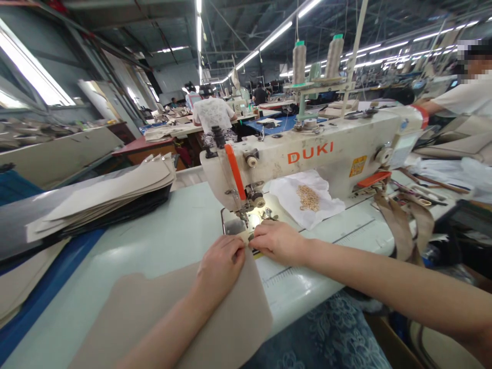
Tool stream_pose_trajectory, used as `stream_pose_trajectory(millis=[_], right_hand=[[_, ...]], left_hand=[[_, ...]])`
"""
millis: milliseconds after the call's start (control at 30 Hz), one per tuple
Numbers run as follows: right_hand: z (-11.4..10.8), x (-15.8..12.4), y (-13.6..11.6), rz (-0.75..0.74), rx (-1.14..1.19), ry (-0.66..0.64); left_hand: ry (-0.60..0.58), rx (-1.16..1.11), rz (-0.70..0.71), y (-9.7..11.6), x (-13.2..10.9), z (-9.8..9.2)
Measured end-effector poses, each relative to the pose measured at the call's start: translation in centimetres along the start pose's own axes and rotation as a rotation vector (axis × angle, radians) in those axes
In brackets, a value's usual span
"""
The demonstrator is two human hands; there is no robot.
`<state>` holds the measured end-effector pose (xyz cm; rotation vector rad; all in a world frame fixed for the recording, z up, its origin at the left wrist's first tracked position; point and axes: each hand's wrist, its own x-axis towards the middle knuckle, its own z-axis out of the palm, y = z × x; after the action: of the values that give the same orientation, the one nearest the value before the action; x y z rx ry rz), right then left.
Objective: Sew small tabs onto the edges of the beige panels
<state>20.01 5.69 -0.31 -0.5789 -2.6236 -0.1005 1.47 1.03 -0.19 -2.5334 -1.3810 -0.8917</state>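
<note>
A large beige fabric panel (pixel 234 302) lies on the pale green table, its narrow top corner just in front of the sewing machine's needle area (pixel 246 218). My left hand (pixel 223 259) is closed on that corner, thumb and fingers pinched together at its edge. Close beside it, my right hand (pixel 274 241) is also closed, fingertips pressed together at the same corner near the lit needle plate. What lies between the right fingertips is too small to make out. The white sewing machine (pixel 307 154) with orange lettering stands right behind both hands.
A white cloth (pixel 284 192) holding a heap of small gold-coloured metal pieces (pixel 308 198) lies under the machine arm. Stacked beige panels (pixel 111 192) are at the left. Brown straps (pixel 400 230) hang at the right edge. Thread cones (pixel 299 64) stand behind. A co-worker (pixel 467 95) sits at the right.
</note>
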Motion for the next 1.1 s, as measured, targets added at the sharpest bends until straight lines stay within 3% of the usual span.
stream_pose_trajectory(millis=[200, 333, 467, 600, 767, 933, 1100], right_hand=[[-0.1, 0.2, 0.1, -0.031, -0.036, -0.052], [-1.1, 0.3, 0.5, -0.165, -0.093, -0.114], [-2.3, 0.3, 0.3, -0.359, -0.187, -0.146], [-2.0, 0.4, 0.0, -0.493, -0.189, -0.158], [-0.9, 0.3, -0.3, -0.397, -0.122, -0.164], [-1.1, -0.4, -1.0, -0.256, 0.049, -0.145], [-1.0, -0.8, -1.3, -0.223, 0.169, -0.108]], left_hand=[[-0.113, 0.021, 0.008, -0.2, 0.4, -0.5], [-0.178, 0.070, -0.004, -0.2, 0.6, -0.6], [-0.127, 0.088, 0.002, -0.1, 0.3, -0.4], [-0.070, 0.066, 0.020, -0.2, 0.0, 0.0], [-0.017, 0.053, 0.039, -0.3, -0.3, 0.2], [-0.010, 0.050, 0.033, -0.1, -0.4, 0.3], [-0.011, 0.059, 0.033, -0.1, -0.3, 0.4]])
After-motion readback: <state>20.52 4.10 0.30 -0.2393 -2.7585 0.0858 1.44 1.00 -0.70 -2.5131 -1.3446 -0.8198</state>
